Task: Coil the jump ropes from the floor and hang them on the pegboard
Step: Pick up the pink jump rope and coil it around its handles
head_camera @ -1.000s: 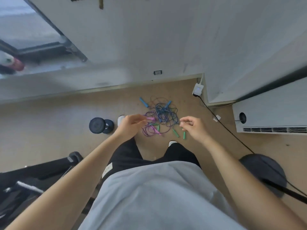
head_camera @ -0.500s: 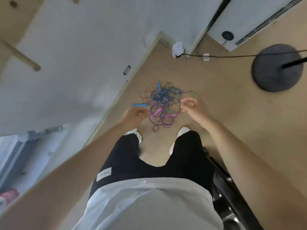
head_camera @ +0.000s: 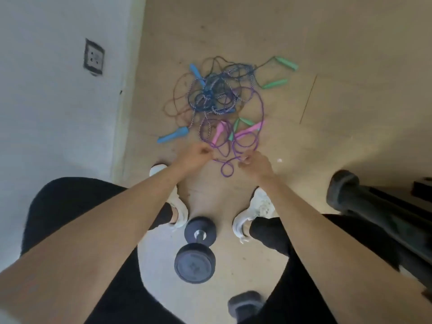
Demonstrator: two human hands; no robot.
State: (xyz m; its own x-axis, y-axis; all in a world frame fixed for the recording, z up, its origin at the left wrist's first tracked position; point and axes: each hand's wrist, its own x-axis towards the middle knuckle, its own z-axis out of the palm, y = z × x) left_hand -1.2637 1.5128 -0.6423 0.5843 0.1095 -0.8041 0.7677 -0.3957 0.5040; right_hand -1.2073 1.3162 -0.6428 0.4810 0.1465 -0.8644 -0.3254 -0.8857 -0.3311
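A tangle of jump ropes (head_camera: 217, 97) lies on the tan floor in front of my feet. It holds a blue-and-white rope with blue handles (head_camera: 173, 134), a dark rope with green handles (head_camera: 286, 63), and a purple rope (head_camera: 233, 146) with pink handles (head_camera: 219, 130). My left hand (head_camera: 196, 154) and my right hand (head_camera: 256, 162) reach down to the near edge of the pile. Each pinches the purple rope, and a small loop of it (head_camera: 226, 170) hangs between them. No pegboard is in view.
A black dumbbell (head_camera: 196, 251) lies on the floor between my white shoes. A white wall with a socket (head_camera: 93, 57) runs along the left. Dark padded gym equipment (head_camera: 374, 206) stands at the right, and another dark weight (head_camera: 245, 305) sits at the bottom.
The view has swung down over the pile as I bent lower. Both hands have dropped from above the ropes to the near edge and taken hold of the purple rope.
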